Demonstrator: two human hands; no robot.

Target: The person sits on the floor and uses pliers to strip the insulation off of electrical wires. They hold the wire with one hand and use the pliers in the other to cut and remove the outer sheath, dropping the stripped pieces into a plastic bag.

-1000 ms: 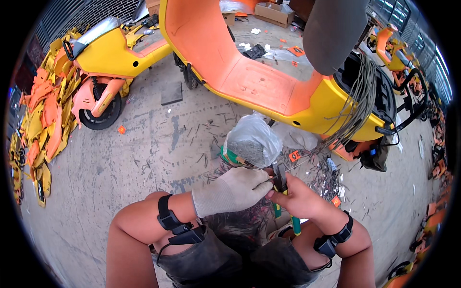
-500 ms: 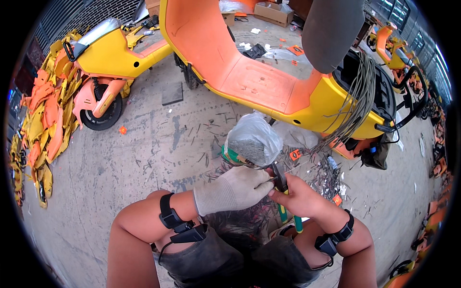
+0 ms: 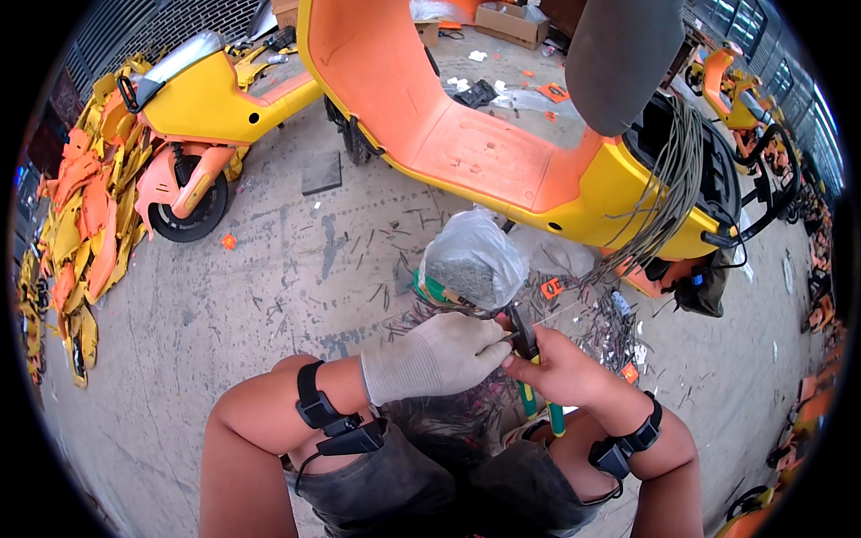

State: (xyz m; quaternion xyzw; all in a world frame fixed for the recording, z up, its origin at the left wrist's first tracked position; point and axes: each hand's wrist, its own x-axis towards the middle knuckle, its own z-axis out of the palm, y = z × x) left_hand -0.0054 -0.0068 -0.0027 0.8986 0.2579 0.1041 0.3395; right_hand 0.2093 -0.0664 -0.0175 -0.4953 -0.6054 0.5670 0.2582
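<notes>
My gloved left hand (image 3: 444,354) pinches a thin wire (image 3: 508,335) at the dark jaws of a cutting tool with green and yellow handles (image 3: 554,415). My bare right hand (image 3: 560,368) grips that tool, its thumb beside my left fingertips. Just beyond my hands stands a green container (image 3: 432,289) with a translucent plastic bag (image 3: 475,260) of grey, fine material in it. Short dark scraps (image 3: 408,318) litter the floor around it. A bundle of grey cables (image 3: 668,188) hangs over the rear of the scooter ahead.
A yellow and orange scooter (image 3: 475,157) spans the space ahead; another scooter's front (image 3: 193,99) is left of it. Yellow and orange panels (image 3: 90,224) are piled at left. Cardboard boxes (image 3: 511,25), loose orange pieces (image 3: 551,289) and a dark floor tile (image 3: 320,172) lie about. More scooters (image 3: 726,85) are at back right.
Since a second ago the tool's green handles have shifted slightly and the lower one sits a little higher. My hands have barely moved.
</notes>
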